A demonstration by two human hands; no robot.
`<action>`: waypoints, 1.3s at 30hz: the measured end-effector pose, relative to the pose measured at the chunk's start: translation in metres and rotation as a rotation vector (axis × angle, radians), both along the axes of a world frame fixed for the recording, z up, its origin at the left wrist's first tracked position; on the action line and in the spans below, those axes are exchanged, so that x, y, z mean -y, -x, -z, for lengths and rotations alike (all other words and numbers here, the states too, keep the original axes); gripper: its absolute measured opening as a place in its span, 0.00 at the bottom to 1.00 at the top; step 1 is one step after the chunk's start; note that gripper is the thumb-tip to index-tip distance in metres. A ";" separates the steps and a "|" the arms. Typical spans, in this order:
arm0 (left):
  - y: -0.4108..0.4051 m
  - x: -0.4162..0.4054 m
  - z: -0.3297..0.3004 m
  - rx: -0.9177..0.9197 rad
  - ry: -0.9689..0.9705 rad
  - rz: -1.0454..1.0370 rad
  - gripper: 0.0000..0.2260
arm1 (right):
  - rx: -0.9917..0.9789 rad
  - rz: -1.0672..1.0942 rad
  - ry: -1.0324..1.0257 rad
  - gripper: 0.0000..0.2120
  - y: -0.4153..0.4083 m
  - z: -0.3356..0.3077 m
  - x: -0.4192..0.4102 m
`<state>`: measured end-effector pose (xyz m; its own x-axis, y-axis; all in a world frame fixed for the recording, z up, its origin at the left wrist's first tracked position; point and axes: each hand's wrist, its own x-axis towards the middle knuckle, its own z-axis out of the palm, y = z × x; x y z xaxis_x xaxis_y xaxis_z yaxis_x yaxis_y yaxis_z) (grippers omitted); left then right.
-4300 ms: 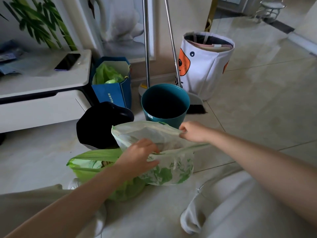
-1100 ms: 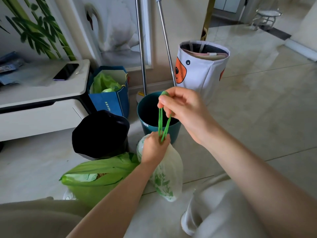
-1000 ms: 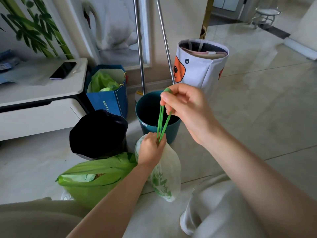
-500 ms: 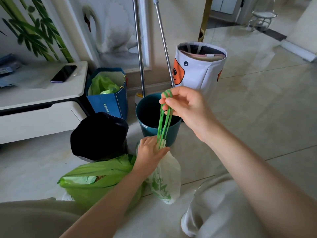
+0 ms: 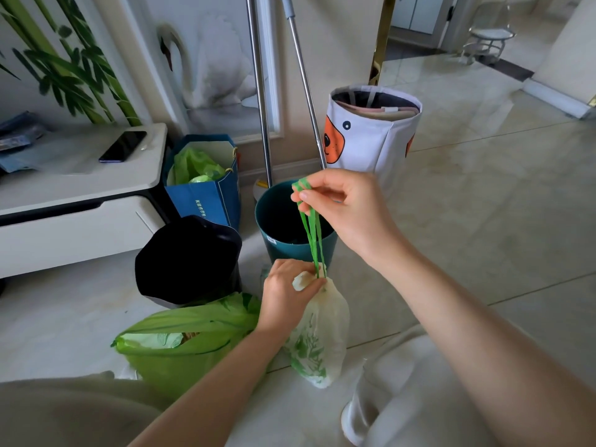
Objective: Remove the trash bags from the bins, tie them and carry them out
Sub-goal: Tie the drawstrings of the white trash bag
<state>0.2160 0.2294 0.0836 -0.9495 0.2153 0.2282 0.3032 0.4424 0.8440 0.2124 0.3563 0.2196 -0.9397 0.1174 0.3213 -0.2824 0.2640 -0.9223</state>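
A white trash bag with green leaf print stands on the floor in front of me. My left hand grips its gathered neck. My right hand pinches the green drawstring loops and holds them stretched upward above the bag. Behind the string stands a teal bin with no bag in it. A green trash bag lies open on the floor to the left. A bin lined with a black bag stands behind it.
A blue paper bag with green plastic inside stands by a white cabinet bearing a phone. A white fabric basket with an orange face and two metal poles stand by the wall. Tiled floor extends right.
Earlier both hands held the white bag's mouth open. The mouth is now cinched, the left hand at the neck, the right hand pulling the drawstring up. Little has moved in the last second.
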 end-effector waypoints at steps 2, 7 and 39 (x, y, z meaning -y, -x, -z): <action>0.002 -0.003 -0.001 0.022 -0.016 -0.023 0.04 | -0.008 0.005 -0.009 0.06 0.000 0.001 0.000; 0.009 0.009 0.007 0.143 -0.040 -0.066 0.03 | -0.046 0.168 -0.108 0.05 0.002 0.007 -0.017; 0.009 0.009 -0.022 0.447 0.083 0.321 0.07 | 0.374 0.034 -0.564 0.21 0.023 0.049 -0.040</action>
